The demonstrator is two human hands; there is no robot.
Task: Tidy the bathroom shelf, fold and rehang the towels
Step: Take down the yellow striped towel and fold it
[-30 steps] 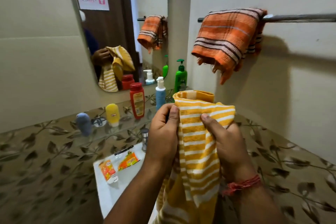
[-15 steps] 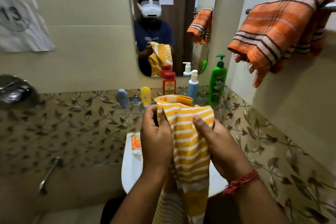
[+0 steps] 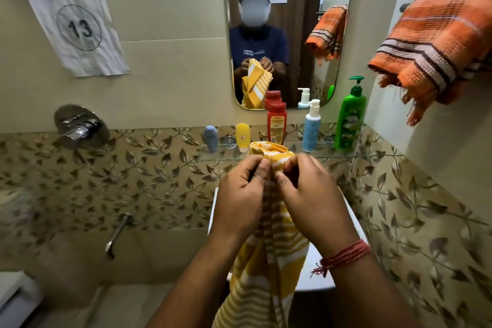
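Note:
A yellow and white striped towel point(image 3: 269, 269) hangs down in front of me, bunched at its top edge. My left hand point(image 3: 239, 197) and my right hand point(image 3: 311, 194) pinch that top edge side by side, thumbs nearly touching, just in front of the glass shelf point(image 3: 372, 155). An orange checked towel point(image 3: 436, 42) with dark and white stripes is draped over the wall rail at the upper right. On the shelf stand a grey-blue tube point(image 3: 210, 138), a yellow tube point(image 3: 242, 137), a red bottle point(image 3: 277, 122), a blue pump bottle point(image 3: 311, 128) and a green pump bottle point(image 3: 351, 114).
A mirror point(image 3: 282, 29) above the shelf reflects a person holding the towel. The white sink point(image 3: 316, 271) lies below my hands, mostly hidden. A chrome mixer knob point(image 3: 80, 125) and a spout point(image 3: 117, 234) are on the left wall, under a paper sign point(image 3: 72, 16) numbered 13.
The view has swung left, from the towel rail to face the mirror. My hands have drawn together and gathered the yellow towel's top edge, which was spread wider before.

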